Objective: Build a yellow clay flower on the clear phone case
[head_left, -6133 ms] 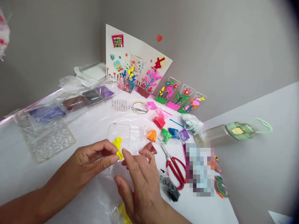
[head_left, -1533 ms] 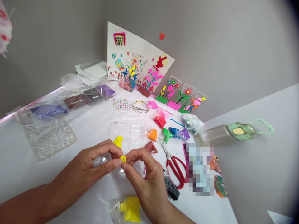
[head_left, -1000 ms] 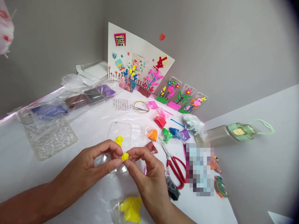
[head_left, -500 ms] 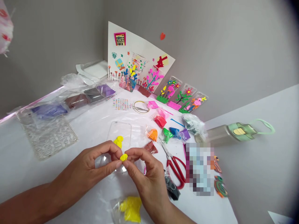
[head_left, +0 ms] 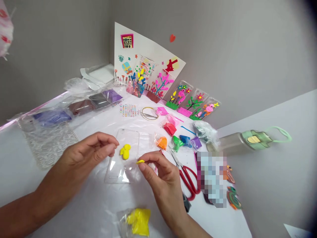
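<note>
Between the thumb and forefinger of my right hand (head_left: 158,181) is a small flattened piece of yellow clay (head_left: 140,162), seen nearly edge-on. My left hand (head_left: 95,152) hovers at the left side of the clear phone case (head_left: 116,167), fingers loosely bent and holding nothing. Flat on the table, the case carries a yellow clay shape (head_left: 125,152) made of several rounded lobes. Nearer to me lies an opened plastic bag of yellow clay (head_left: 141,222).
Red-handled scissors (head_left: 188,181) lie right of my right hand. Bags of coloured clay (head_left: 169,129) are scattered beyond. A textured clear mat (head_left: 54,145) is at left, a bottle (head_left: 230,143) at right. Decorated phone cases (head_left: 195,102) lean at the back.
My hands have moved apart. The left drew back up and left, letting go of the yellow clay piece, which stays in my right hand, now slightly right. The shape on the case is uncovered.
</note>
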The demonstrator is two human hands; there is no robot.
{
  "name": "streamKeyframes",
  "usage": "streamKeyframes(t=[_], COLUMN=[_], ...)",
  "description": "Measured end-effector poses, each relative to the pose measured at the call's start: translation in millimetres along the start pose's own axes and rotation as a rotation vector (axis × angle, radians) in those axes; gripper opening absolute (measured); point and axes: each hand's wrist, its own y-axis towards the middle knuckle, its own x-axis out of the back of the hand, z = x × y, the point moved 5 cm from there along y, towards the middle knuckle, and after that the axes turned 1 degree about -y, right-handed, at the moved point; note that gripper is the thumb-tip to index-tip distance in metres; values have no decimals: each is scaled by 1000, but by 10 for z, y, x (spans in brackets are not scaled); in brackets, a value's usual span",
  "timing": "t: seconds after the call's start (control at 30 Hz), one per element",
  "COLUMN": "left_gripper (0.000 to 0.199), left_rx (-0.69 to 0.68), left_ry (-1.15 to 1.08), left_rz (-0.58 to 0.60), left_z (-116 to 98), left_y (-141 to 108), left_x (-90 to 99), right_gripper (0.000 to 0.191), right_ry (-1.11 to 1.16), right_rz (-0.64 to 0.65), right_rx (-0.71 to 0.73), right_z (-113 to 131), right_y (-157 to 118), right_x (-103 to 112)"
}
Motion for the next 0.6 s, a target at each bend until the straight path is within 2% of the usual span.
streamKeyframes(t=[0.07, 0.13, 0.27, 0.4, 0.6], left_gripper=[21, 20, 26, 27, 25], left_rx=[3, 1, 7, -3, 33], left_ry=[-94, -131, 4, 4, -26], left_rz=[-78, -80, 24, 97, 376], left_z=[60, 82, 0, -97, -35], left_y=[25, 37, 17, -4, -18], left_x=[70, 74, -21, -107, -291], right_gripper=[7, 10, 10, 9, 7], right_ry=[14, 36, 68, 102, 173], right_rz=[4, 12, 19, 31, 107], right_rx=[-55, -102, -110, -114, -149], right_z=[-47, -95, -132, -131, -107], right_y=[11, 16, 16, 9, -13], right_x=[1, -8, -24, -45, -117])
